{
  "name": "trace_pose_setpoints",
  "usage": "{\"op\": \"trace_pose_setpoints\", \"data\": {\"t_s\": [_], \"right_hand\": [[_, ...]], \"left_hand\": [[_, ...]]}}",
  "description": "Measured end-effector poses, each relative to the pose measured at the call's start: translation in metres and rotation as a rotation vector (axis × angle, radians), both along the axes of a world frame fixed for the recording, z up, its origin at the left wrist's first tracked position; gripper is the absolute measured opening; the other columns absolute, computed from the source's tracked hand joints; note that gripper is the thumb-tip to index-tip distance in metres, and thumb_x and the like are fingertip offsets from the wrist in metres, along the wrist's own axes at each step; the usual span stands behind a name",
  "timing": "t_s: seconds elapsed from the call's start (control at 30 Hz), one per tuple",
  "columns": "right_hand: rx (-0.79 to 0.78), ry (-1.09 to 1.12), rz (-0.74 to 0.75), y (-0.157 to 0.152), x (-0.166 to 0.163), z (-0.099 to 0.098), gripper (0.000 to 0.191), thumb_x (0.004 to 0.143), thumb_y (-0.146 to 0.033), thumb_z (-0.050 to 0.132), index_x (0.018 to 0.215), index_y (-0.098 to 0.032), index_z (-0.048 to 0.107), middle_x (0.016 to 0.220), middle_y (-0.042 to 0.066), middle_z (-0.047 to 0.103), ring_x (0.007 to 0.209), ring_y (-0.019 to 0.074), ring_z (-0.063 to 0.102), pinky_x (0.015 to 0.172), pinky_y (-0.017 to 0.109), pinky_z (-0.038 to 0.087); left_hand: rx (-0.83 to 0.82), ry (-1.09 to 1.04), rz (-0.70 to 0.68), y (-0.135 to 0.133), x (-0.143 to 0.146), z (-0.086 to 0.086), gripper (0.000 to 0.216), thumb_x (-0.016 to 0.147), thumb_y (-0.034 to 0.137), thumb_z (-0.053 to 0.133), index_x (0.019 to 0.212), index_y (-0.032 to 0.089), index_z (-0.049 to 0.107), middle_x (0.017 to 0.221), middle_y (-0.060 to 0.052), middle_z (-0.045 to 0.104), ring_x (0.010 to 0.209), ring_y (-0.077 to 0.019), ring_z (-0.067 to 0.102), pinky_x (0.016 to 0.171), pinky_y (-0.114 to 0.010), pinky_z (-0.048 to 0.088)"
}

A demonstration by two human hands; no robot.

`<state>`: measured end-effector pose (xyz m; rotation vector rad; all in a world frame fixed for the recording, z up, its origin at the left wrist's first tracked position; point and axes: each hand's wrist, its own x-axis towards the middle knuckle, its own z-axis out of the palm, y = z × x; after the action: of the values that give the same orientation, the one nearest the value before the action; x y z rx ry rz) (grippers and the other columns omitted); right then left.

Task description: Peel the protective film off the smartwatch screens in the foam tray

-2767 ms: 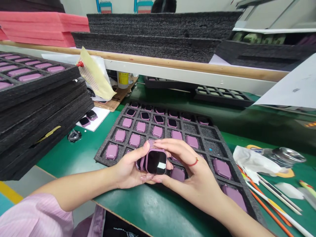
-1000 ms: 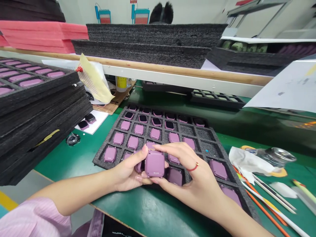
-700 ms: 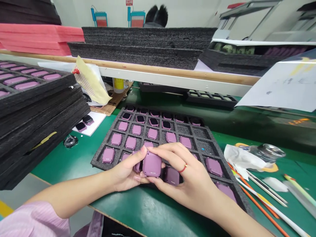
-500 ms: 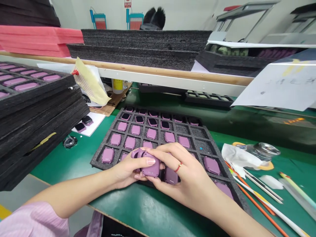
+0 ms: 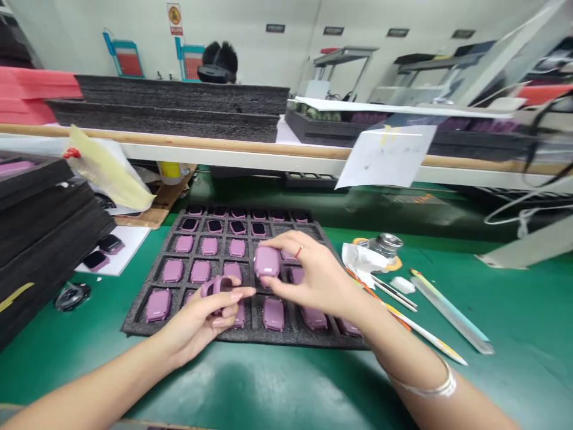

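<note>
My right hand (image 5: 320,278) pinches a purple watch case (image 5: 267,261) between thumb and fingers, just over a compartment of the black foam tray (image 5: 290,339). Whether the case touches the foam I cannot tell. Over the tray's front left part, my left hand (image 5: 203,319) is closed around a purple curved piece with a dark opening (image 5: 218,286), its index finger pointing right. Purple watch cases (image 5: 158,305) lie in several compartments. In the back rows, watch pieces with black screens (image 5: 237,227) face up. My right hand hides some compartments.
Foam trays are stacked at the left (image 5: 49,221). Two dark-screened watches (image 5: 96,260) lie on white paper. To the right are a glass jar with metal lid (image 5: 387,243), crumpled tissue (image 5: 364,258), sticks and a long clear-sleeved tool (image 5: 452,313). A shelf edge (image 5: 233,156) crosses behind.
My hands have moved apart. The right one has carried the watch case away from the left, over the tray. The purple curved piece stays in my left hand. The view has swung right.
</note>
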<state>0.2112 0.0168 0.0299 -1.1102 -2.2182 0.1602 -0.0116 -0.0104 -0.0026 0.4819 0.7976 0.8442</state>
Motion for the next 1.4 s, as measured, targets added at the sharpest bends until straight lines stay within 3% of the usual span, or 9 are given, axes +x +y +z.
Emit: {"op": "trace_pose_setpoints", "data": {"t_s": [0.17, 0.33, 0.5, 0.6, 0.67, 0.77, 1.03, 1.23, 1.4], "right_hand": [[-0.041, -0.03, -0.247, 0.029, 0.077, -0.022, 0.034, 0.085, -0.034, 0.067, 0.113, -0.015, 0.069, 0.111, 0.017, 0.072, 0.106, 0.0335, 0.069, 0.095, 0.059, 0.054], [-0.159, -0.053, -0.236, 0.038, 0.113, -0.036, 0.027, 0.082, -0.026, 0.067, 0.108, -0.02, 0.073, 0.112, 0.012, 0.076, 0.104, 0.0323, 0.073, 0.091, 0.055, 0.059], [-0.113, 0.052, -0.208, 0.017, 0.06, -0.001, 0.029, 0.096, -0.032, 0.058, 0.122, -0.023, 0.067, 0.126, 0.01, 0.07, 0.12, 0.0258, 0.066, 0.104, 0.05, 0.052], [-0.085, 0.121, 0.087, -0.007, 0.009, 0.02, 0.018, 0.091, -0.033, 0.069, 0.105, -0.023, 0.069, 0.118, 0.008, 0.073, 0.115, 0.0231, 0.068, 0.101, 0.042, 0.055], [-0.08, 0.069, 0.225, -0.021, -0.016, 0.021, 0.029, 0.082, -0.031, 0.079, 0.106, -0.023, 0.066, 0.123, 0.01, 0.069, 0.117, 0.0248, 0.066, 0.1, 0.042, 0.056], [-0.02, 0.112, 0.292, -0.031, -0.036, 0.008, 0.021, 0.084, -0.024, 0.076, 0.101, -0.023, 0.063, 0.117, 0.01, 0.068, 0.109, 0.0219, 0.068, 0.094, 0.038, 0.059], [0.112, 0.319, 0.205, -0.028, -0.046, -0.007, 0.008, 0.087, -0.014, 0.07, 0.086, -0.023, 0.068, 0.099, 0.006, 0.072, 0.089, 0.0198, 0.071, 0.08, 0.035, 0.061], [0.034, 0.737, -0.004, -0.026, -0.04, -0.004, 0.016, 0.089, -0.011, 0.067, 0.085, -0.026, 0.069, 0.085, 0.002, 0.073, 0.069, 0.0164, 0.072, 0.07, 0.033, 0.065], [-0.056, 0.844, -0.023, -0.025, -0.036, -0.006, 0.011, 0.089, -0.015, 0.07, 0.093, -0.025, 0.072, 0.095, 0.003, 0.077, 0.092, 0.0201, 0.076, 0.088, 0.036, 0.066]], "left_hand": [[0.036, 0.032, 0.03, -0.001, -0.003, 0.002, 0.015, 0.086, 0.027, 0.069, 0.088, 0.012, 0.069, 0.089, -0.011, 0.07, 0.048, -0.0044, 0.03, 0.045, -0.018, 0.032], [0.141, 0.006, -0.047, -0.004, -0.002, 0.005, 0.022, 0.086, 0.032, 0.071, 0.09, 0.011, 0.072, 0.081, -0.006, 0.065, 0.049, -0.003, 0.031, 0.043, -0.016, 0.025], [0.0, -0.134, -0.062, -0.002, -0.001, 0.006, 0.039, 0.091, 0.04, 0.065, 0.104, 0.005, 0.073, 0.086, -0.015, 0.067, 0.053, -0.0081, 0.045, 0.046, -0.019, 0.034], [-0.032, -0.229, -0.053, 0.0, 0.0, 0.002, 0.035, 0.091, 0.039, 0.067, 0.101, 0.006, 0.073, 0.086, -0.015, 0.067, 0.056, -0.0099, 0.05, 0.049, -0.019, 0.039], [0.003, -0.257, -0.058, 0.0, 0.001, -0.002, 0.035, 0.088, 0.042, 0.07, 0.093, 0.007, 0.073, 0.085, -0.013, 0.067, 0.056, -0.0096, 0.05, 0.051, -0.019, 0.041], [0.068, -0.301, -0.103, -0.002, 0.001, -0.006, 0.043, 0.084, 0.05, 0.075, 0.083, 0.008, 0.072, 0.082, -0.009, 0.064, 0.055, -0.0066, 0.046, 0.052, -0.017, 0.041], [0.061, -0.372, -0.126, -0.004, 0.001, -0.008, 0.043, 0.078, 0.051, 0.081, 0.08, 0.009, 0.07, 0.068, -0.002, 0.055, 0.053, -0.0049, 0.041, 0.049, -0.015, 0.032], [0.091, -0.375, -0.196, -0.004, -0.001, -0.01, 0.047, 0.084, 0.051, 0.075, 0.107, 0.01, 0.074, 0.091, -0.012, 0.069, 0.053, -0.0054, 0.041, 0.049, -0.019, 0.029], [0.123, -0.397, -0.23, -0.003, -0.003, -0.011, 0.046, 0.088, 0.053, 0.07, 0.11, 0.012, 0.075, 0.099, -0.013, 0.07, 0.054, -0.0052, 0.042, 0.051, -0.021, 0.029]]}}
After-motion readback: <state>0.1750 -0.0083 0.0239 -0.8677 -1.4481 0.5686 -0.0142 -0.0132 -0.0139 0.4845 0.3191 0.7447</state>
